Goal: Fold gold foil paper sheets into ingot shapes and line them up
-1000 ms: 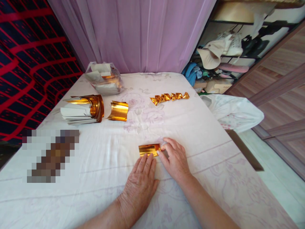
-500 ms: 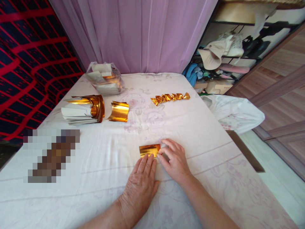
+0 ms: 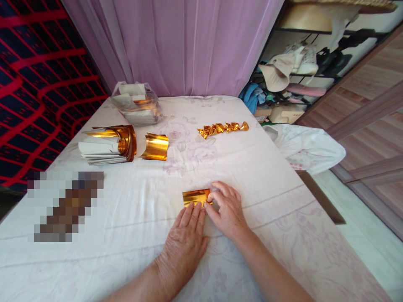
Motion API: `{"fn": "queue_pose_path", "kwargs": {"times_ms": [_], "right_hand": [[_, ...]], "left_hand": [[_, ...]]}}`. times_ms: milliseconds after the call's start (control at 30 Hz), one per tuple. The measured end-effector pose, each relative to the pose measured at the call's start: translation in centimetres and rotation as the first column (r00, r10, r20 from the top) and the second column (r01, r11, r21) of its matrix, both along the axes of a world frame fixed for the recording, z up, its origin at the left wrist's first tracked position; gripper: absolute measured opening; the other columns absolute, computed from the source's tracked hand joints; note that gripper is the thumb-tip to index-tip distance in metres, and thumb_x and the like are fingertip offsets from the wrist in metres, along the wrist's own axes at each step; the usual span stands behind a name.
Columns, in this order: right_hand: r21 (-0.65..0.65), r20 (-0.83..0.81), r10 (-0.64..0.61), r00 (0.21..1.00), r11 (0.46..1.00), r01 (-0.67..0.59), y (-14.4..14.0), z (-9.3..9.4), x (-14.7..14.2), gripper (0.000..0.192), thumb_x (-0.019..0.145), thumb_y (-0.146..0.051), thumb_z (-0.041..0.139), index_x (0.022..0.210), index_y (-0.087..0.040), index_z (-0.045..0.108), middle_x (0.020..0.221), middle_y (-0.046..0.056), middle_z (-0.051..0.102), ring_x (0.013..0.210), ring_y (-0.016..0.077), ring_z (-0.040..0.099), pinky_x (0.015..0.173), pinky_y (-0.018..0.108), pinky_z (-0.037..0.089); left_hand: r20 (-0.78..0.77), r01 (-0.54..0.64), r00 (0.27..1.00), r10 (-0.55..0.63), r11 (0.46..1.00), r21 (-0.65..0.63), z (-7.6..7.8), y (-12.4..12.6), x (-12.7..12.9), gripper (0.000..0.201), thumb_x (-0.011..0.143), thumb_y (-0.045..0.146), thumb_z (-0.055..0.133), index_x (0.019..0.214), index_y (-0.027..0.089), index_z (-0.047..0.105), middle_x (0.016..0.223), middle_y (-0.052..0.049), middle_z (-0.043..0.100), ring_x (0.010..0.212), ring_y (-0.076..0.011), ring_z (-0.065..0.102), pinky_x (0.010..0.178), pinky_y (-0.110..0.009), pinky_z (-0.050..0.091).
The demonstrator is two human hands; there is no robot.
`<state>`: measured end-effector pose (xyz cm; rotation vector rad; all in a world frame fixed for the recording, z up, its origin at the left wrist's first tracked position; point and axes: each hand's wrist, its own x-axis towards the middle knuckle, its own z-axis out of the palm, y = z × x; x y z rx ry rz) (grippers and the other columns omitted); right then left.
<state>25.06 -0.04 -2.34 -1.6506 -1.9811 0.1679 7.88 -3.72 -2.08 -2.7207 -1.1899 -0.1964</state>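
Gold foil sheet lies flat on the white cloth. Left hand rests palm-down, fingers extended together, tips on the sheet's near edge. Right hand pinches the sheet's right end, fingers curled. Beyond the sheet: folded gold pieces in a row, curled foil, foil stack, plastic bag. No legible writing.
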Motion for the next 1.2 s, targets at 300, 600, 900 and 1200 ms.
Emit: {"fn": "queue_pose_path", "kwargs": {"times_ms": [300,600,900,1200], "right_hand": [[-0.023,-0.082,0.059,0.995,0.998,-0.061,0.1,-0.9,1.3,0.016,0.082,-0.014,0.053,0.084,-0.026,0.065,0.126,0.005,0.063,0.121,0.0233,0.053,0.100,0.044,0.036],[-0.038,-0.126,0.059,0.990,0.997,-0.065,0.5,-1.1,1.3,0.027,0.078,-0.008,0.047,0.080,-0.024,0.069,0.125,0.005,0.064,0.123,0.0234,0.051,0.103,0.044,0.034],[-0.072,0.005,-0.012,1.000,0.997,0.012,0.2,-0.2,0.2,0.007,0.088,-0.026,0.058,0.083,-0.024,0.063,0.127,0.006,0.063,0.122,0.0233,0.052,0.102,0.042,0.032],[-0.048,0.030,-0.010,0.999,0.999,0.012,0.2,-0.4,0.2,0.006,0.088,-0.024,0.058,0.084,-0.023,0.063,0.127,0.006,0.063,0.121,0.0226,0.052,0.101,0.041,0.034]], "left_hand": [[0.029,0.016,0.999,-0.015,0.999,-0.029,0.1,0.2,-0.2,0.052,0.098,0.043,0.041,0.134,0.008,0.055,0.140,-0.015,0.056,0.129,-0.0292,0.052,0.107,-0.042,0.041],[0.101,-0.026,0.994,0.045,0.982,-0.188,0.5,1.6,0.0,0.062,0.091,0.053,0.055,0.137,0.012,0.052,0.135,-0.015,0.058,0.120,-0.0312,0.054,0.101,-0.045,0.045],[0.117,0.015,0.993,0.002,0.989,-0.145,0.2,1.8,-0.6,0.058,0.093,0.051,0.053,0.134,0.010,0.053,0.135,-0.015,0.058,0.121,-0.0294,0.053,0.103,-0.043,0.042],[0.116,-0.021,0.993,0.026,0.999,-0.039,0.1,1.2,-3.5,0.051,0.095,0.049,0.050,0.129,0.012,0.058,0.129,-0.014,0.062,0.119,-0.0297,0.055,0.102,-0.046,0.041]]}}
